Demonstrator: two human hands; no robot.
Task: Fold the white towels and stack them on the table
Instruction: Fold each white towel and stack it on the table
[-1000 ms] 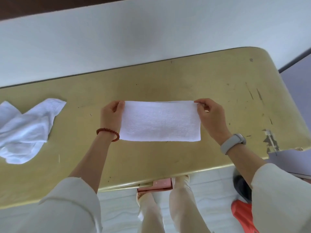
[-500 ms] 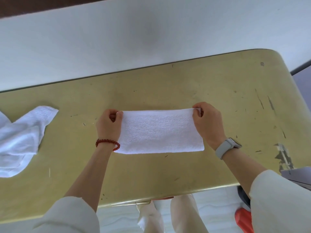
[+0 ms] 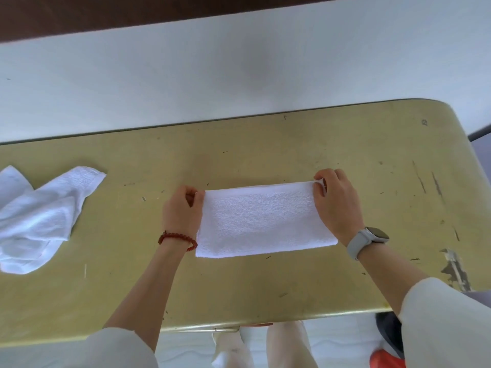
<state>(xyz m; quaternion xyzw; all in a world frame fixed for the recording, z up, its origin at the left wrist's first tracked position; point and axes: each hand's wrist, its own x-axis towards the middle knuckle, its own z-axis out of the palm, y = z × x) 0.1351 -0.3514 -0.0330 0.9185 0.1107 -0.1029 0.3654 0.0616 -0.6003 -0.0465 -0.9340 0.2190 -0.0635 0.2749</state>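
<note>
The folded white towel (image 3: 265, 221) lies flat on the yellow table (image 3: 292, 144), centred before the person. It appears light, soft and limp terry cloth; it will likely sag and unfold if lifted by one edge, so hold it at paired corners. The left hand (image 3: 182, 211) pinches the far left corner, fingers curled on the cloth. The right hand (image 3: 336, 205) pinches the far right corner likewise. Both forearms reach forward over the near edge, wrists low over the surface. A crumpled white towel (image 3: 39, 219) lies well apart, to the left.
</note>
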